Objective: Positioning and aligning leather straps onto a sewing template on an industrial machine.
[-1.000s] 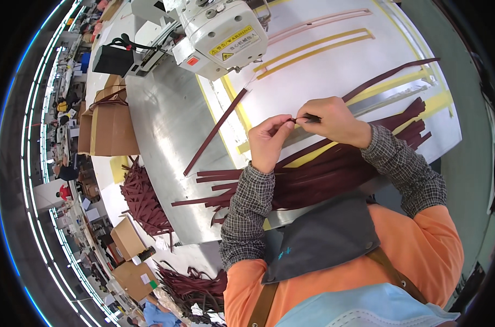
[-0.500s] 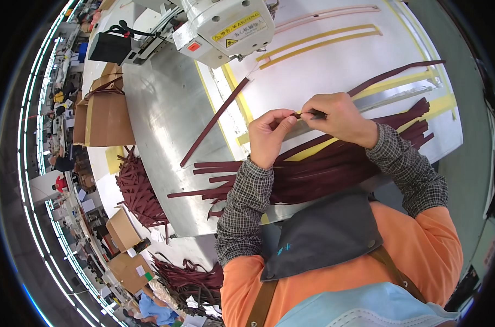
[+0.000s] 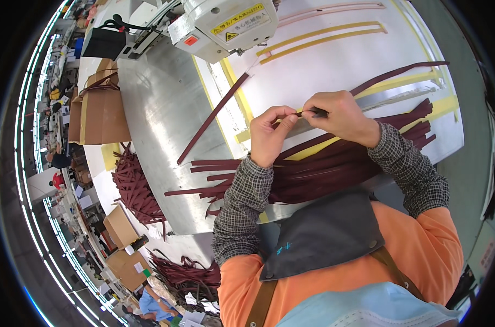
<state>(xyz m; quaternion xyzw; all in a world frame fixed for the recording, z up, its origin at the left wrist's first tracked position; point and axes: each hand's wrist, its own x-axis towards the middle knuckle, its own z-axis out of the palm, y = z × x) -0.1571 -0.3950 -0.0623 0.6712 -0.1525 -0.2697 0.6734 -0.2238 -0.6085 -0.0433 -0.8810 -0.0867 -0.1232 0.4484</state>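
Observation:
Above the near part of the table, my left hand (image 3: 269,136) pinches the end of a thin maroon strip (image 3: 299,114) between thumb and fingertips. Close beside it, my right hand (image 3: 340,115) is closed on a small black object (image 3: 320,112), mostly hidden by the fingers, its kind unclear. The fingertips of both hands nearly meet at the strip. From behind my right hand a maroon strip (image 3: 392,73) runs to the table's right edge; whether it is the same one is hidden. Below my hands lies a bundle of maroon strips (image 3: 323,174), partly under my left forearm.
A white sewing machine head (image 3: 225,27) stands at the far side. One maroon strip (image 3: 214,117) lies diagonally left of my hands. Yellow strip guides (image 3: 323,43) mark the white tabletop. Left are a cardboard box (image 3: 103,114) and a heap of maroon strips (image 3: 137,188).
Both hands stay nearly in place, still pinching at the strip. The view has shifted slightly, so the machine and boxes sit a little further left.

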